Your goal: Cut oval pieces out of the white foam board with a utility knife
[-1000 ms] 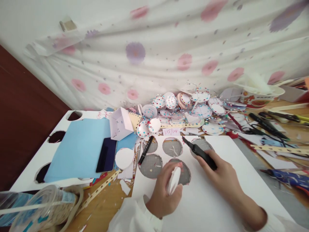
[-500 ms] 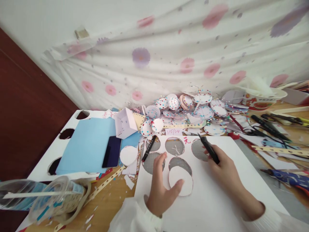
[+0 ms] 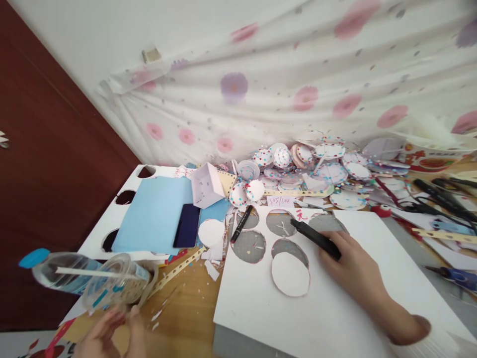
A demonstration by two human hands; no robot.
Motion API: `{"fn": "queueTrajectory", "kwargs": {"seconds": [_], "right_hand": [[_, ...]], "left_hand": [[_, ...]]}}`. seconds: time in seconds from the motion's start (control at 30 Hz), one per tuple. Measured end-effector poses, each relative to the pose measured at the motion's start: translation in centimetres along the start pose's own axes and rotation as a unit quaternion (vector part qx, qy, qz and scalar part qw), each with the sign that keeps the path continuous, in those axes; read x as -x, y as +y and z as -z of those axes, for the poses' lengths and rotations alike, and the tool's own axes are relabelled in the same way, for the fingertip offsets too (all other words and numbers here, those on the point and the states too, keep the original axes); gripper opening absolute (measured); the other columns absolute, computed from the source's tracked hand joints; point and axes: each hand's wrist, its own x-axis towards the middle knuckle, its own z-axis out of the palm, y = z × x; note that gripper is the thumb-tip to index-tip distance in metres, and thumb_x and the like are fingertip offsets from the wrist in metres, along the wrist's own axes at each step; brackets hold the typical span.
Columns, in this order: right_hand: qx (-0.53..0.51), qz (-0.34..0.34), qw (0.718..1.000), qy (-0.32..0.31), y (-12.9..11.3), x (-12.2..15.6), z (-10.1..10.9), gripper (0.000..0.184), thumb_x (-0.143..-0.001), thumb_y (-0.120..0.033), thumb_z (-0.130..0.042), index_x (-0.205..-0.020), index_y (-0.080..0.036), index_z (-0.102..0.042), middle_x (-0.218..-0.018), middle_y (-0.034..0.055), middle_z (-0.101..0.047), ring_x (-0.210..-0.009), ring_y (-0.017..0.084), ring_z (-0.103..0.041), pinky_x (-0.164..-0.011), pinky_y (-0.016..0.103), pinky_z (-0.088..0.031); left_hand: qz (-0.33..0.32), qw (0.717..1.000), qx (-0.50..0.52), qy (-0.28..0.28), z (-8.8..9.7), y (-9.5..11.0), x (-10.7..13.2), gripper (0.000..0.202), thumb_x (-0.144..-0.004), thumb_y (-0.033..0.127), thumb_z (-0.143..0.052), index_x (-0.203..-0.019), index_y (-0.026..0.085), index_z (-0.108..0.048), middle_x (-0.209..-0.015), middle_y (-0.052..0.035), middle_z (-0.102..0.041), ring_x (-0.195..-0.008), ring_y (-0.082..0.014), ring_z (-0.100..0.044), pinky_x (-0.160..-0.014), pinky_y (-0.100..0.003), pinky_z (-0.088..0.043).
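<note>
My right hand [image 3: 354, 268] grips a black cutter knife [image 3: 316, 238], its tip pointing left over the holes in a white board [image 3: 257, 298]. A loose white disc [image 3: 290, 273] lies partly over one round hole. At the lower left, my left hand [image 3: 115, 335] is just in front of a clear plastic cup [image 3: 112, 283] lying tilted. Its fingers are half bent, with a gap to the thumb, and nothing shows between them. A black marker [image 3: 242, 223] rests on the board between holes.
Behind the board is a heap of decorated paper discs [image 3: 283, 164]. To the left are a phone [image 3: 187, 226], blue sheets [image 3: 152, 214], an open white box [image 3: 206, 186] and a plastic bottle [image 3: 63, 271]. A blue-handled tool [image 3: 456, 276] and cables lie right.
My left hand has moved from above the loose disc to the lower left, by the cup. My right hand keeps the knife, now turned flatter. The view has shifted left.
</note>
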Motion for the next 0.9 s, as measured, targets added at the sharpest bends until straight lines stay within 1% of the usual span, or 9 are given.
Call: {"fn": "queueTrajectory", "kwargs": {"seconds": [0.07, 0.1, 0.17, 0.23, 0.33, 0.43, 0.6, 0.7, 0.9], "right_hand": [[0.010, 0.009, 1.000, -0.001, -0.2, 0.0, -0.1, 0.027, -0.082, -0.033, -0.046, -0.103, -0.025, -0.060, -0.098, 0.0054, -0.066, -0.088, 0.028, -0.066, -0.062, 0.037, -0.049], [0.014, 0.010, 1.000, -0.001, -0.2, 0.0, -0.1, 0.027, -0.082, -0.033, -0.046, -0.103, -0.024, -0.061, -0.098, 0.0054, -0.067, -0.088, 0.028, -0.066, -0.061, 0.037, -0.049], [0.017, 0.009, 1.000, -0.001, -0.1, 0.0, -0.1, 0.027, -0.082, -0.033, -0.046, -0.103, -0.024, -0.061, -0.099, 0.0051, -0.067, -0.087, 0.028, -0.066, -0.060, 0.037, -0.049], [0.019, 0.007, 1.000, -0.003, 0.0, 0.0, 0.0, 0.027, -0.082, -0.033, -0.047, -0.103, -0.024, -0.061, -0.099, 0.0049, -0.067, -0.086, 0.027, -0.066, -0.060, 0.037, -0.049], [0.021, 0.005, 1.000, -0.005, 0.1, -0.1, 0.0, 0.027, -0.081, -0.032, -0.047, -0.102, -0.024, -0.061, -0.099, 0.0046, -0.067, -0.085, 0.027, -0.066, -0.059, 0.036, -0.048], [0.014, 0.005, 1.000, -0.007, 0.1, -0.1, -0.1, 0.025, -0.081, -0.031, -0.048, -0.102, -0.025, -0.061, -0.097, 0.0043, -0.067, -0.085, 0.027, -0.066, -0.059, 0.035, -0.048], [-0.010, 0.036, 0.999, 0.037, 0.6, -0.3, 0.0, 0.024, -0.082, -0.029, -0.049, -0.102, -0.022, -0.061, -0.098, 0.0072, -0.064, -0.088, 0.026, -0.062, -0.073, 0.038, -0.051], [0.049, 0.024, 0.995, 0.084, 1.5, -0.6, 0.7, 0.029, -0.081, -0.026, -0.050, -0.106, -0.018, -0.061, -0.100, 0.0113, -0.063, -0.092, 0.030, -0.058, -0.081, 0.042, -0.049], [0.146, -0.049, 0.980, 0.130, 2.9, -0.3, 1.8, 0.039, -0.083, -0.030, -0.051, -0.119, -0.018, -0.062, -0.105, 0.0152, -0.060, -0.093, 0.037, -0.055, -0.077, 0.049, -0.046]], "left_hand": [[0.023, 0.998, -0.037, 0.042, 0.3, -1.0, -0.4, 0.043, -0.066, 0.053, -0.070, -0.087, 0.017, -0.058, -0.077, -0.0045, -0.059, -0.069, -0.0230, -0.058, -0.077, -0.047, -0.052], [0.008, 0.998, -0.064, 0.015, 0.4, -1.6, -0.5, 0.040, -0.070, 0.053, -0.067, -0.088, 0.018, -0.060, -0.080, -0.0052, -0.061, -0.072, -0.0241, -0.059, -0.079, -0.047, -0.051], [-0.067, 0.983, -0.113, -0.129, 0.1, -3.0, -0.8, 0.038, -0.078, 0.053, -0.059, -0.094, 0.020, -0.063, -0.092, -0.0070, -0.065, -0.083, -0.0261, -0.062, -0.086, -0.045, -0.050], [-0.133, 0.942, -0.129, -0.280, -0.6, -4.4, -1.2, 0.040, -0.082, 0.054, -0.055, -0.101, 0.020, -0.064, -0.104, -0.0085, -0.067, -0.094, -0.0271, -0.064, -0.089, -0.043, -0.049], [-0.185, 0.887, -0.169, -0.388, -2.5, -5.4, -2.0, 0.039, -0.088, 0.050, -0.047, -0.104, 0.018, -0.063, -0.107, -0.0100, -0.067, -0.102, -0.0280, -0.062, -0.091, -0.044, -0.047], [-0.229, 0.821, -0.237, -0.466, -4.3, -4.9, -2.8, 0.036, -0.094, 0.039, -0.033, -0.090, 0.019, -0.062, -0.096, -0.0098, -0.065, -0.092, -0.0273, -0.062, -0.084, -0.043, -0.046], [-0.266, 0.744, -0.348, -0.504, -5.3, -3.3, -3.4, 0.039, -0.095, 0.021, -0.021, -0.086, 0.016, -0.059, -0.092, -0.0132, -0.064, -0.088, -0.0283, -0.063, -0.080, -0.043, -0.044], [-0.266, 0.726, -0.374, -0.512, -5.3, -2.8, -3.4, 0.039, -0.095, 0.020, -0.021, -0.087, 0.015, -0.059, -0.095, -0.0146, -0.065, -0.090, -0.0284, -0.063, -0.081, -0.043, -0.045], [-0.288, 0.696, -0.378, -0.539, -5.6, -3.7, -3.7, 0.037, -0.093, 0.019, -0.027, -0.100, 0.014, -0.064, -0.107, -0.0168, -0.065, -0.102, -0.0280, -0.063, -0.090, -0.042, -0.047]]}}
